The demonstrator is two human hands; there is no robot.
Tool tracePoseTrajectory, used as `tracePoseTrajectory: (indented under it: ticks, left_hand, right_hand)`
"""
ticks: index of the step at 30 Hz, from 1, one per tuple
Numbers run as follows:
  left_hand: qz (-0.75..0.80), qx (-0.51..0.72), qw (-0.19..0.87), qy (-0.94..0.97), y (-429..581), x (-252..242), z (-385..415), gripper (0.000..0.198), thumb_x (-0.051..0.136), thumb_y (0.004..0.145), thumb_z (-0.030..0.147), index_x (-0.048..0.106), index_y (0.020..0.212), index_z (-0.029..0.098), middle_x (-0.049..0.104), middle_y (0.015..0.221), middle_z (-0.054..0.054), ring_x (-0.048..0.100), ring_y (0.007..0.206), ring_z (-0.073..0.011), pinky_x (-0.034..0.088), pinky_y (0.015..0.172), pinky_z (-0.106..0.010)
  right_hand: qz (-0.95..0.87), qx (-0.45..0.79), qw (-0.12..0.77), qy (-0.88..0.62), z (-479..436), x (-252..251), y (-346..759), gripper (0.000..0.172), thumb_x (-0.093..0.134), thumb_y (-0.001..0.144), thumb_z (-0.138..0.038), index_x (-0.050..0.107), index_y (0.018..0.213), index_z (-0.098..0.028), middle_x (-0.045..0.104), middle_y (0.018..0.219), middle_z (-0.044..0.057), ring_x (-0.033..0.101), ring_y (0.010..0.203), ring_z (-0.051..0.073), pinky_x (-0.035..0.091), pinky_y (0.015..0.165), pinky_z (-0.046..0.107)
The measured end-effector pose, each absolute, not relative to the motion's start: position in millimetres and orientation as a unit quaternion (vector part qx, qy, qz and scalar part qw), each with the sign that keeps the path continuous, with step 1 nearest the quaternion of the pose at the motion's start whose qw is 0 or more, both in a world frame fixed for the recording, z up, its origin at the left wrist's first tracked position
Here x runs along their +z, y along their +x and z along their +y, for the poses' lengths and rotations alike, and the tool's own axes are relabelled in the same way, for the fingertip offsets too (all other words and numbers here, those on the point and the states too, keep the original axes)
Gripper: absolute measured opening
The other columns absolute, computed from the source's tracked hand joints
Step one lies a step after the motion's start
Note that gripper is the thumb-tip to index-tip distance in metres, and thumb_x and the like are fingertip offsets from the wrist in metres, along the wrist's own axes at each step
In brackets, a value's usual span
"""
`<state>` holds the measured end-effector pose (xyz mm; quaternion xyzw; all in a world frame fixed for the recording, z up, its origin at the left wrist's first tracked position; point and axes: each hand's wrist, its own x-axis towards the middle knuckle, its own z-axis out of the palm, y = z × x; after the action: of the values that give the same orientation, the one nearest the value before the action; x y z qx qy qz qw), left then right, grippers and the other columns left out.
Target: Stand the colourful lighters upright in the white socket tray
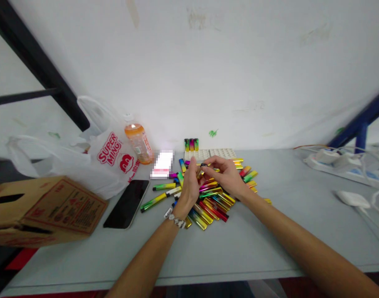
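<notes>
A heap of several shiny rainbow-coloured lighters (212, 200) lies on the grey table (245, 244) in front of me. Both hands hover over the heap. My left hand (189, 186), with a bracelet on its wrist, is closed in a pinch around a lighter. My right hand (225, 174) meets it from the right, fingers pinched on the dark top end of the same lighter (203, 167). Behind the heap a white slotted tray (214, 153) holds three upright lighters (191, 144) at its left end.
A black phone (127, 203) lies left of the heap, a cardboard box (43, 207) farther left. A white plastic bag (109, 159) and an orange drink bottle (139, 142) stand at the wall. A power strip with cables (341, 163) occupies the right side.
</notes>
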<state>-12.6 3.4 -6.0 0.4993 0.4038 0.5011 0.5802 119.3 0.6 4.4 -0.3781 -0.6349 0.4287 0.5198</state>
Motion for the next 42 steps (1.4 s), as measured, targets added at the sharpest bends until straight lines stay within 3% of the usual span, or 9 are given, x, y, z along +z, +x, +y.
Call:
tracePoseTrajectory:
  ticks: [3,7,14,22,27,32,35,39,42]
  left_hand:
    - [0.413,0.526,0.492,0.557,-15.7,-7.5,3.8,0.067,0.024,0.093,0.073,0.059,0.076,0.019,0.057,0.064,-0.002,0.052,0.058,-0.0142,0.041,0.054,-0.027]
    - [0.450,0.553,0.257,0.653,-25.3,-9.1,9.4,0.043,0.033,0.101,0.053,0.059,0.113,0.021,0.065,0.114,-0.009,0.059,0.105,-0.0214,0.046,0.093,-0.037]
    - [0.436,0.424,0.110,0.786,-40.8,-11.0,21.7,0.020,0.051,0.097,0.032,0.061,0.085,0.019,0.063,0.090,-0.006,0.058,0.095,-0.0215,0.046,0.090,-0.037]
    - [0.444,0.338,0.104,0.823,-42.5,-18.3,25.0,0.011,0.060,0.090,0.024,0.063,0.081,0.018,0.065,0.091,-0.006,0.058,0.094,-0.0234,0.048,0.085,-0.037]
    - [0.439,0.312,0.119,0.834,-42.1,-19.4,23.7,0.014,0.063,0.089,0.029,0.064,0.079,0.019,0.065,0.090,-0.005,0.059,0.090,-0.0231,0.048,0.083,-0.037]
    - [0.441,0.311,0.130,0.832,-39.3,-19.7,21.7,0.014,0.063,0.088,0.029,0.064,0.079,0.019,0.065,0.090,-0.006,0.059,0.090,-0.0226,0.048,0.081,-0.036]
    - [0.437,0.314,0.133,0.832,-38.5,-19.6,21.3,0.015,0.062,0.089,0.030,0.063,0.078,0.019,0.065,0.090,-0.006,0.060,0.090,-0.0224,0.048,0.081,-0.037]
    - [0.432,0.317,0.128,0.835,-38.0,-18.8,20.5,0.016,0.061,0.090,0.030,0.063,0.079,0.019,0.065,0.087,-0.005,0.060,0.090,-0.0227,0.048,0.085,-0.038]
    - [0.433,0.315,0.124,0.835,-37.3,-17.9,19.5,0.016,0.060,0.090,0.029,0.063,0.078,0.019,0.064,0.086,-0.005,0.060,0.090,-0.0224,0.048,0.085,-0.038]
  right_hand:
    - [-0.640,0.413,0.527,-0.376,6.8,13.8,126.3,0.027,0.076,0.078,-0.040,0.065,0.089,-0.018,0.068,0.074,0.002,0.063,0.065,0.013,0.055,0.063,0.029]
    - [-0.652,0.362,0.536,-0.395,35.3,26.7,139.0,0.029,0.076,0.077,-0.040,0.064,0.091,-0.018,0.069,0.080,0.004,0.063,0.065,0.013,0.049,0.050,0.024]
    - [-0.741,0.152,0.472,-0.453,119.4,16.5,154.3,0.011,0.069,0.078,-0.025,0.064,0.084,-0.017,0.069,0.079,0.002,0.067,0.070,0.016,0.052,0.067,0.029]
    - [-0.777,0.116,0.402,-0.471,156.1,1.7,139.8,0.001,0.065,0.079,-0.016,0.066,0.080,-0.016,0.070,0.076,0.003,0.066,0.070,0.016,0.050,0.071,0.029]
    - [-0.803,0.075,0.338,-0.485,161.1,7.5,136.7,0.008,0.064,0.084,-0.018,0.071,0.087,-0.014,0.070,0.080,0.005,0.065,0.075,0.017,0.049,0.076,0.029]
    - [-0.800,-0.054,0.229,-0.552,146.9,20.1,135.0,0.031,0.053,0.094,-0.037,0.074,0.110,-0.020,0.061,0.115,0.011,0.065,0.087,0.022,0.048,0.079,0.034]
    - [-0.801,-0.084,0.162,-0.570,132.4,21.6,133.5,0.040,0.042,0.099,-0.039,0.065,0.129,-0.027,0.055,0.121,0.013,0.065,0.093,0.025,0.049,0.079,0.036]
    - [-0.806,-0.084,0.093,-0.578,113.3,9.8,135.3,0.058,0.037,0.100,-0.042,0.030,0.156,-0.028,0.051,0.127,0.017,0.064,0.100,0.030,0.049,0.079,0.039]
    - [-0.796,-0.050,0.107,-0.594,99.3,-2.7,139.9,0.067,0.034,0.100,-0.045,0.013,0.160,-0.026,0.051,0.126,0.018,0.065,0.097,0.030,0.049,0.079,0.041]
